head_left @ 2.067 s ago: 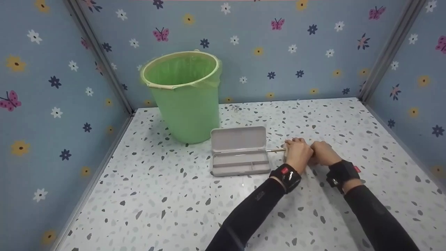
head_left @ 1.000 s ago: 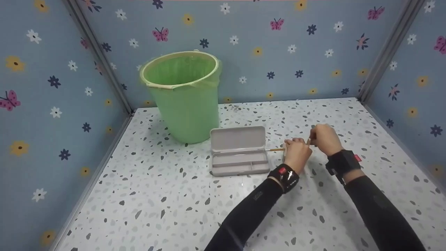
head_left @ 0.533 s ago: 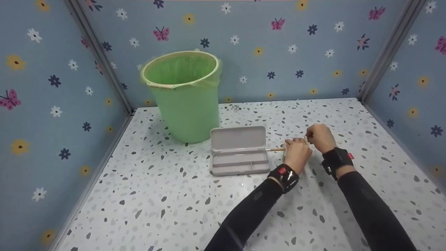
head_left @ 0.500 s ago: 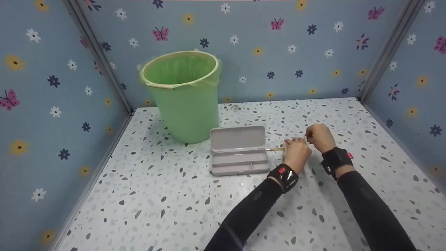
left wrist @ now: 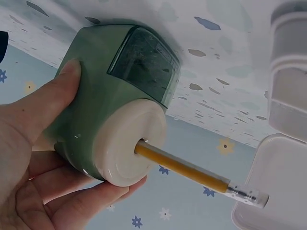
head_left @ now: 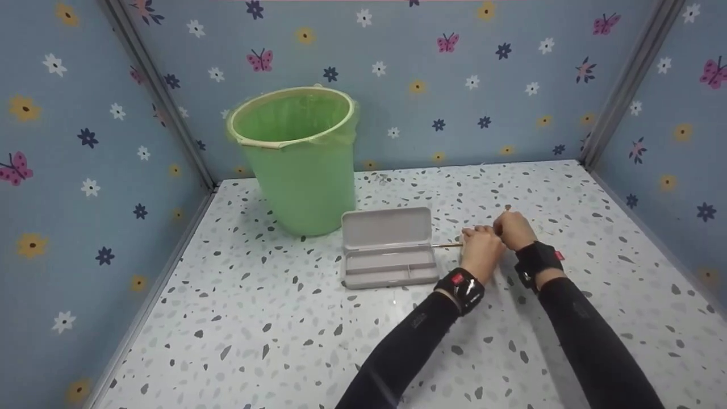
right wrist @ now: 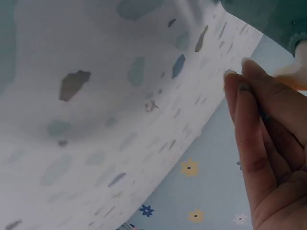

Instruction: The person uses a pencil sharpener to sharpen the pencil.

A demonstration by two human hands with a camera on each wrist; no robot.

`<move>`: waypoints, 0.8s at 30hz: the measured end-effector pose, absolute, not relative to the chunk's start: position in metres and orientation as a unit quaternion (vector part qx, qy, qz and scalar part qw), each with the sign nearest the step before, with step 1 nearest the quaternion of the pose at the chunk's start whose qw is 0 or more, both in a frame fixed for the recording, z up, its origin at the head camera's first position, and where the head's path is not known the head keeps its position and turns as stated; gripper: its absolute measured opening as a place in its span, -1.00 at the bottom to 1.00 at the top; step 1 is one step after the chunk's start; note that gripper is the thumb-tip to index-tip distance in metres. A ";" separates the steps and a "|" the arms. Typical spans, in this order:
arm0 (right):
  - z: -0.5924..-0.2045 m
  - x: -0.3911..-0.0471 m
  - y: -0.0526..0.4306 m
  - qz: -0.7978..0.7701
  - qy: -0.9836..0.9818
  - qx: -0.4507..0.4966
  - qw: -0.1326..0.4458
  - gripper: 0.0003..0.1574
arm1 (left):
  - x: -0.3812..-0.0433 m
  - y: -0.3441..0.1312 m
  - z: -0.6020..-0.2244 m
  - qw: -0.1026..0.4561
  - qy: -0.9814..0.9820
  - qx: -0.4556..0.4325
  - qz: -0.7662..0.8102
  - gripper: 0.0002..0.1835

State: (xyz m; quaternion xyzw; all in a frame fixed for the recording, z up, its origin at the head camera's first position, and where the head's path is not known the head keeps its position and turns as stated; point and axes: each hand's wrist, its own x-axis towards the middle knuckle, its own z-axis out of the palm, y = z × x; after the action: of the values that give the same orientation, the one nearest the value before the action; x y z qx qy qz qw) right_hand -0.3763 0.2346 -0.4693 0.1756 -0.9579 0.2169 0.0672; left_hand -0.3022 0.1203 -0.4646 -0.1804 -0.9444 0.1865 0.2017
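Note:
My left hand (head_left: 481, 253) grips a green pencil sharpener (left wrist: 86, 115) with a cream front and a dark see-through shavings window. From its front hole sticks a yellow pencil (left wrist: 184, 166), eraser end outward, pointing at the open case. In the head view the hand hides most of the sharpener. Right beside it, my right hand (head_left: 514, 232) has its fingers curled and tips together at the sharpener's rear, around the crank handle. A cream part of the crank (right wrist: 301, 55) and an orange patch show behind the thumb; the fingers hide the rest.
A grey pencil case (head_left: 389, 267) lies open left of the hands, lid raised, with divided compartments. Behind it stands a green bin (head_left: 306, 187) with a liner. Small clear scraps (head_left: 381, 178) lie near the back wall (head_left: 397, 102). Patterned walls enclose the speckled table (head_left: 272, 341).
My right hand rose apart from the left with the crank showing between them, then came back left and down beside it. The left hand and sharpener have stayed put.

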 end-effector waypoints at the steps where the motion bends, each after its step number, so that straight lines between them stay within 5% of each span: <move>1: -0.471 -0.375 0.234 0.212 -0.960 0.175 0.055 -0.81 | -0.302 0.120 -0.465 0.196 -0.946 -0.178 0.187 -0.61; 24: -0.461 -0.331 0.244 0.229 -0.955 0.182 -0.057 -0.90 | -0.302 0.124 -0.459 0.147 -0.959 -0.166 0.173 -0.68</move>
State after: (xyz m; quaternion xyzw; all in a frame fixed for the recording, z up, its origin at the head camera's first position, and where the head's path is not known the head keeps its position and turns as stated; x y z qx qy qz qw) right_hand -0.3308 0.2443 -0.4614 0.1815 -0.9547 0.2290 -0.0567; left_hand -0.3016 0.1241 -0.4589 -0.1663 -0.9595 0.1733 0.1474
